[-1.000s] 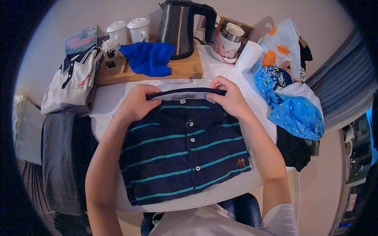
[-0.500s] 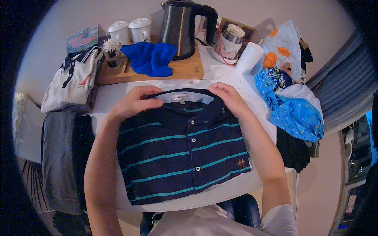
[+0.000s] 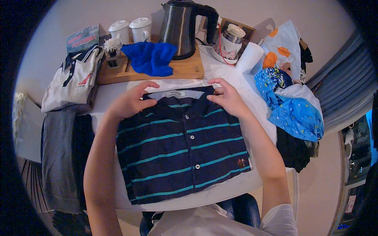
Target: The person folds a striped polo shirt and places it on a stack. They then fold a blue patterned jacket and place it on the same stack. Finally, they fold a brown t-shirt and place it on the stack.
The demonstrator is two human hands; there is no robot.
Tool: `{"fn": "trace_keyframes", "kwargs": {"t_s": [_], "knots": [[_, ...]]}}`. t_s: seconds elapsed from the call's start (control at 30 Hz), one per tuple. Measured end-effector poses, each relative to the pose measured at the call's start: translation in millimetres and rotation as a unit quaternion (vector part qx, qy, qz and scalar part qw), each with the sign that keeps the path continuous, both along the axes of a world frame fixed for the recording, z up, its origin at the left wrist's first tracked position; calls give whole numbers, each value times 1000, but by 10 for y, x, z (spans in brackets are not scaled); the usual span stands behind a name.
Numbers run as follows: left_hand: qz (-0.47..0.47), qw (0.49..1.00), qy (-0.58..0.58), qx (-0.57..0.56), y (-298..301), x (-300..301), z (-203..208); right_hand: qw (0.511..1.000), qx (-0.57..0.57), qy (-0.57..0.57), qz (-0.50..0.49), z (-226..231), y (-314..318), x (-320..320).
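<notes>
A navy polo shirt (image 3: pixel 161 157) with teal stripes and a buttoned placket lies folded on the white table, its collar toward the far side. At the collar's left end, my left hand (image 3: pixel 134 101) has its thumb on the near side and its fingers on the far side. My right hand (image 3: pixel 227 97) grips the right end of the collar, with the index finger raised and the thumb on the fabric. Between them the pale inner neckband (image 3: pixel 193 93) and its label show. Some fingertips are hidden behind the fabric.
A wooden tray (image 3: pixel 189 71) bears a blue cloth (image 3: pixel 151 59), a kettle (image 3: pixel 178 29) and white lidded cups (image 3: pixel 141 28). Folded clothes (image 3: pixel 59 92) lie at the left. A paper roll (image 3: pixel 251 56), a jar (image 3: pixel 230 45) and a blue-patterned fabric bundle (image 3: pixel 295 116) are at the right.
The collar has come down and flattened toward me, its opening now narrower. My right hand has shifted slightly left and nearer, and the fingers of both hands have changed their hold.
</notes>
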State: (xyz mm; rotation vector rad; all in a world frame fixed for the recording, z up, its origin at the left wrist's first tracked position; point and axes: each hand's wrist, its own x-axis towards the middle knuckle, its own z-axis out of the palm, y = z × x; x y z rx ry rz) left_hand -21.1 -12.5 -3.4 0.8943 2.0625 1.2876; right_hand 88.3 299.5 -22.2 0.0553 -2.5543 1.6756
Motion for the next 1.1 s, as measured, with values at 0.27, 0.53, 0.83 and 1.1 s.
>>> {"fn": "trace_keyframes", "kwargs": {"t_s": [0.27, 0.53, 0.83, 1.1], "knots": [[-68, 997, -1, -24, -155, -25, 27, 995, 47, -47, 80, 188, -10, 118], [-118, 991, 62, -25, -141, 9, 116, 979, -60, -129, 149, 327, 185, 142], [-76, 986, 54, -139, -218, -69, 32, 987, -1, -128, 96, 331, 175, 164], [19, 958, 197, -209, -472, -160, 30, 973, 126, -193, 26, 285, 447, 114]]}}
